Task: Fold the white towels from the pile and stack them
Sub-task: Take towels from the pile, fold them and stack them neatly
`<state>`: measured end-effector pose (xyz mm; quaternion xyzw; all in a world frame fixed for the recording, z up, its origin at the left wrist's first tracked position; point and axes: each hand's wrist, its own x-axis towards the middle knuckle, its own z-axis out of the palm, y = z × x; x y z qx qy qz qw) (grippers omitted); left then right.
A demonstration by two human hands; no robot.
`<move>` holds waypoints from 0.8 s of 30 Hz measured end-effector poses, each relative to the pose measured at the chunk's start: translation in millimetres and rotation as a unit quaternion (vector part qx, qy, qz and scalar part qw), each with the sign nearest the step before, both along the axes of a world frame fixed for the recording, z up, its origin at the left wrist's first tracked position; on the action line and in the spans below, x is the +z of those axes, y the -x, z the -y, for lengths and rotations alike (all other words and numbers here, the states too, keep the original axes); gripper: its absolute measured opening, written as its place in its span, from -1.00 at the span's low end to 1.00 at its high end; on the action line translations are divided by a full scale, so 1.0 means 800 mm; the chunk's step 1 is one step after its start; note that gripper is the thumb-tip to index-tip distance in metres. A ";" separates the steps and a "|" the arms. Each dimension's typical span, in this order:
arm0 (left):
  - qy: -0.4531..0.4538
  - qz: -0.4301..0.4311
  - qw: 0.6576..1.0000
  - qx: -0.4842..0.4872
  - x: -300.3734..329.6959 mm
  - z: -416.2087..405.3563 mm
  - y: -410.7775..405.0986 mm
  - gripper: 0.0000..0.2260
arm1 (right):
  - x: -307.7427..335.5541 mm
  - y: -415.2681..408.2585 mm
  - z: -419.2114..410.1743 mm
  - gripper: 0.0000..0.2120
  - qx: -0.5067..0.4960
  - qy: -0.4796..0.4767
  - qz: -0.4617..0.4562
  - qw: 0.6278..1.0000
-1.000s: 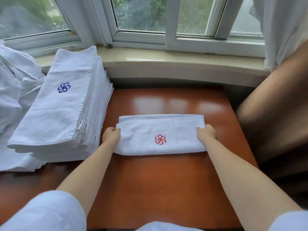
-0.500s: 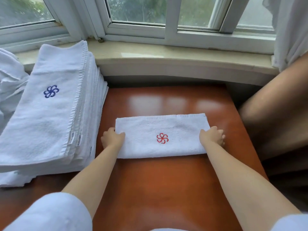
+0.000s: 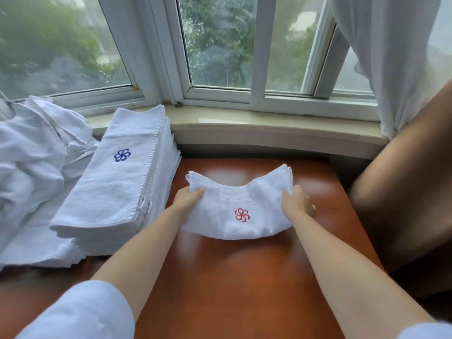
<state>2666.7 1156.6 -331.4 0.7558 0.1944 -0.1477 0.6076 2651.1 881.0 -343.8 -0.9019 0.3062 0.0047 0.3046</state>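
A folded white towel with a red flower emblem [image 3: 241,211] hangs lifted above the brown table [image 3: 232,277], sagging in the middle with both ends raised. My left hand [image 3: 187,198] grips its left end and my right hand [image 3: 297,200] grips its right end. To the left stands a tall stack of folded white towels [image 3: 117,182], its top one bearing a blue flower emblem. Further left lies a loose pile of unfolded white towels [image 3: 29,152].
A stone window sill [image 3: 269,128] and white window frames run along the back. A white curtain [image 3: 391,57] hangs at the right above a brown padded chair [image 3: 403,182] beside the table. More flat white cloth [image 3: 36,248] lies under the stack.
The red-emblem towel lay flat on the table with my hands at its ends; now both hands have gripped it and lifted it, so it bows. The view has tilted up.
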 end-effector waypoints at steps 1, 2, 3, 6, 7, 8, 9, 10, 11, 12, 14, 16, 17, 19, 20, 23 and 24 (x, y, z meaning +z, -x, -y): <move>-0.008 0.017 1.000 0.008 0.013 0.001 0.006 -0.83 | 0.010 0.002 -0.007 -0.76 0.005 0.006 0.020 1.000; -0.015 0.033 0.999 0.020 0.027 -0.001 0.012 -0.82 | 0.020 0.004 -0.013 -0.76 0.012 0.012 0.043 0.999; -0.017 0.049 0.998 0.036 0.041 -0.002 0.018 -0.80 | 0.030 0.003 -0.019 -0.79 0.025 0.018 0.065 0.997; -0.027 0.098 0.990 0.101 0.079 -0.019 0.029 -0.69 | 0.064 -0.007 -0.042 -0.89 0.087 0.038 0.123 0.988; -0.025 0.114 0.986 0.120 0.091 -0.026 0.032 -0.68 | 0.077 -0.010 -0.052 -0.89 0.104 0.041 0.143 0.983; -0.020 0.128 0.982 0.136 0.102 -0.034 0.035 -0.74 | 0.090 -0.014 -0.063 -0.87 0.117 0.042 0.164 0.979; -0.011 0.139 0.979 0.151 0.114 -0.043 0.037 -0.84 | 0.103 -0.017 -0.076 -0.85 0.126 0.044 0.185 0.974; -0.001 0.150 0.975 0.166 0.125 -0.052 0.039 -0.92 | 0.116 -0.020 -0.090 -0.82 0.133 0.045 0.205 0.969; 0.008 0.163 0.970 0.182 0.137 -0.062 0.040 -0.93 | 0.129 -0.023 -0.105 -0.81 0.141 0.046 0.224 0.963; 0.016 0.174 0.965 0.196 0.147 -0.073 0.041 -0.92 | 0.142 -0.026 -0.121 -0.80 0.148 0.045 0.241 0.958; 0.040 0.194 0.954 0.226 0.168 -0.099 0.043 -0.93 | 0.167 -0.032 -0.153 -0.79 0.163 0.047 0.272 0.947; 0.065 0.210 0.939 0.265 0.186 -0.129 0.046 -0.86 | 0.190 -0.039 -0.187 -0.78 0.178 0.053 0.297 0.937; 0.069 0.217 0.932 0.282 0.192 -0.146 0.048 -0.82 | 0.201 -0.042 -0.205 -0.78 0.185 0.055 0.308 0.932; 0.075 0.233 0.921 0.303 0.201 -0.185 0.049 -0.78 | 0.217 -0.048 -0.245 -0.77 0.200 0.061 0.329 0.921; 0.076 0.242 0.916 0.311 0.204 -0.205 0.049 -0.77 | 0.223 -0.051 -0.265 -0.77 0.208 0.068 0.336 0.916; 0.067 0.251 0.907 0.331 0.213 -0.268 0.047 -0.75 | 0.235 -0.062 -0.334 -0.77 0.228 0.075 0.351 0.905; 0.079 0.254 0.904 0.334 0.214 -0.289 0.046 -0.76 | 0.238 -0.065 -0.359 -0.77 0.231 0.074 0.355 0.903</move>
